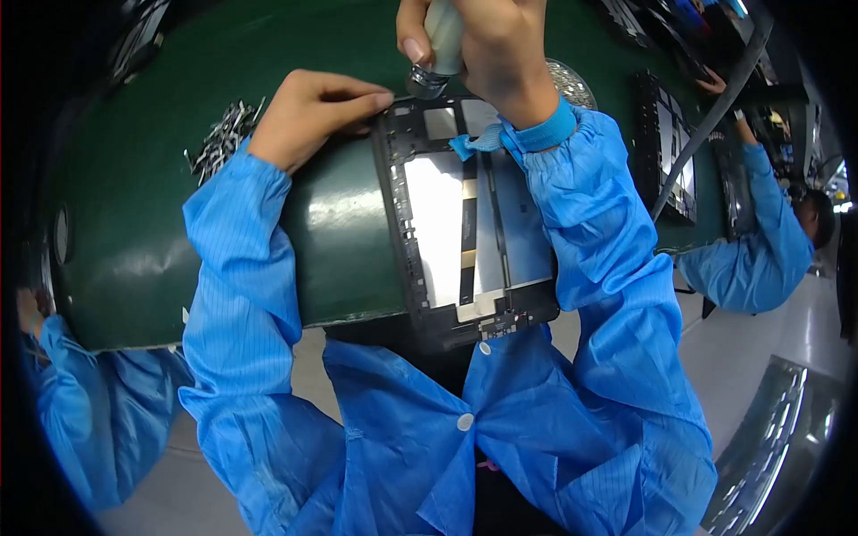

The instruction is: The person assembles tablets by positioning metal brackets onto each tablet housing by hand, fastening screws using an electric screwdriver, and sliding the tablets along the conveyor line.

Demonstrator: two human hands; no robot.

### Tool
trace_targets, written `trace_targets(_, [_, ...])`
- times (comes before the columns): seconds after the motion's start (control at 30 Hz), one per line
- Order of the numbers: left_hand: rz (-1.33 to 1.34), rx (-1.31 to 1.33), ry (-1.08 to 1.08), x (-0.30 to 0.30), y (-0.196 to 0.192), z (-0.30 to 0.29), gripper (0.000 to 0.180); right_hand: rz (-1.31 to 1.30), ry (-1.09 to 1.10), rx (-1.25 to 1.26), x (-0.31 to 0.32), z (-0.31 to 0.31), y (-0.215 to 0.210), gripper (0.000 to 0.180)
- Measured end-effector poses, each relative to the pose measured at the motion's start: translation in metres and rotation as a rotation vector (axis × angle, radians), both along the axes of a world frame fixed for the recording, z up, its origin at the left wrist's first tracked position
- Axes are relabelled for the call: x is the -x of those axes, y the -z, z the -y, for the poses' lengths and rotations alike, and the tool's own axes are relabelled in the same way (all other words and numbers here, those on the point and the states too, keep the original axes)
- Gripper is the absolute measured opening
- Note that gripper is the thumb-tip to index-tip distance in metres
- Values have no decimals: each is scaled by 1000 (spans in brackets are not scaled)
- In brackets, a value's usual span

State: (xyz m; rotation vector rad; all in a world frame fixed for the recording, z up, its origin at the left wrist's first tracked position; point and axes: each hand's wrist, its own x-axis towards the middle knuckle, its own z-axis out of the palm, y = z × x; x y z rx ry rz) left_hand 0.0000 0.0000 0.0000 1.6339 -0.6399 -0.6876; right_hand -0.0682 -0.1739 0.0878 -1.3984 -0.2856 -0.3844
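An opened tablet (pixel 438 232) lies before me, its near end over the table's front edge. Inside it, bright silver panels, a dark ribbon strip and a small circuit board near the bottom show. My right hand (pixel 492 45) is wrapped round a pale, cylindrical electric screwdriver (pixel 427 80), its metal nose pointing down at the tablet's far edge; the bit cannot be made out. At the far left corner my left hand (pixel 313 116) has thumb and forefinger pinched together. Whatever sits between those fingertips is too small to tell. A blue wrist strap (pixel 541 129) circles my right wrist.
A heap of small metallic strips (pixel 223 134) lies left of my left hand on the green table (pixel 344 241). Behind my right wrist is a shiny round dish (pixel 572 82). Another tablet (pixel 675 147) and a grey cable (pixel 706 129) are to the right. Co-workers in blue sit on both sides.
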Motion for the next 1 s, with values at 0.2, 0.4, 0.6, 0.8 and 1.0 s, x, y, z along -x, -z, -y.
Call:
trace_targets(0.2, [52, -20, 47, -7, -2, -9, 27, 51, 17, 10, -20, -22, 17, 17])
trace_targets(0.4, [66, 21, 24, -5, 2, -3, 26, 7, 40, 40, -23, -20, 24, 18])
trace_targets(0.6, [69, -9, 7, -14, 20, 3, 29, 23, 76, 140, -20, -13, 26, 22])
trace_targets(0.8, [69, 31, 14, -17, 27, -1, 30, 34, 69, 126, -20, -17, 27, 22])
trace_targets(1.0, [93, 23, 11, -16, 29, -6, 28, 23, 57, 145, -19, -23, 27, 21])
